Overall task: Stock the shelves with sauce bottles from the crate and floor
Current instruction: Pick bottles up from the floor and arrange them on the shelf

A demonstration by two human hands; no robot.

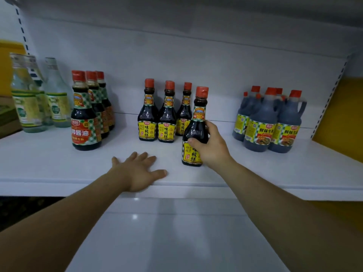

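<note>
**Inspector:** Item under handling?

**Assessor:** One sauce bottle [195, 127]. It has a dark glass body with dark contents, a red cap, a round neck sticker reading 180, and a yellow front label with red and black characters. It stands upright with its base on the white shelf [59, 163].

**Inspector:** Position?

**Assessor:** In front of the row of three matching bottles [167, 116] and at that row's right end. It is nearer the shelf's front edge than they are.

**Inspector:** Right hand?

**Assessor:** The right hand [211, 146] grips the bottle from its right side. The thumb lies across the front just above the label and the fingers wrap behind. The hand covers the label's right edge.

**Inspector:** Left hand?

**Assessor:** The left hand [137, 171] lies flat, palm down, with fingers straight and spread. It rests on the shelf in front of the row, left of the gripped bottle and apart from it. It holds nothing.

**Inspector:** Other stock?

**Assessor:** Left of the row are check-labelled bottles [86, 116], and beyond them clear bottles [29, 99]. Right of the row is a cluster of dark handled jugs [275, 122].
</note>
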